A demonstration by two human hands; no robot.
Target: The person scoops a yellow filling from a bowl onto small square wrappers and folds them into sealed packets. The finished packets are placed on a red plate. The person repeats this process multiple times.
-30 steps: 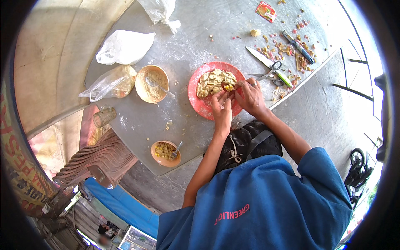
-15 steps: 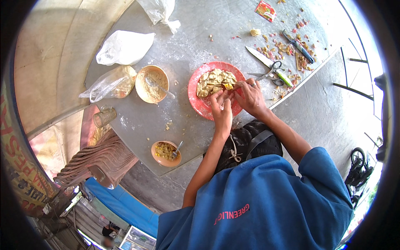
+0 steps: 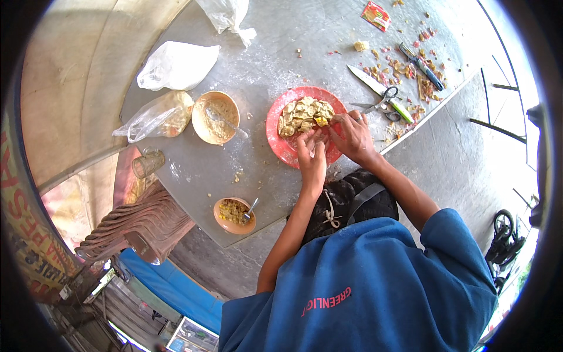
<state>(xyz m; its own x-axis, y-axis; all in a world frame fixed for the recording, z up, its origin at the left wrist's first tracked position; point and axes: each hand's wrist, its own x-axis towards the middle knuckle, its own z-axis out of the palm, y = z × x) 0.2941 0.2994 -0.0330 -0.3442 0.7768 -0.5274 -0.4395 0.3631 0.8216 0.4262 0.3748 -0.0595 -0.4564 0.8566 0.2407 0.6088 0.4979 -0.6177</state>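
Observation:
A red plate (image 3: 274, 141) on the grey table holds pale, folded dumplings (image 3: 305, 111) heaped toward its far side. At the near side of the heap lies a piece with a bright yellow patch (image 3: 321, 121), close to the fingertips of both hands. My left hand (image 3: 311, 157) is over the plate's near rim, its fingers apart with nothing visible in them. From the right, my right hand (image 3: 355, 139) reaches over the rim, thumb and fingers pinched together beside the yellow-patched piece. Whatever those fingers hold is hidden.
Left of the plate stand a bowl of pale batter (image 3: 216, 118) with a spoon, and plastic bags (image 3: 179, 66). A bowl of yellow-flecked filling (image 3: 234, 215) sits near the front edge. Scissors (image 3: 384, 101), a knife (image 3: 369, 80), a peeler-like blue tool (image 3: 423, 67) and scraps lie right. Stacked chairs (image 3: 138, 223) adjoin the table.
My left fingers have spread slightly and drawn back a little from the yellow-patched piece. My right hand stays pinched in nearly the same place.

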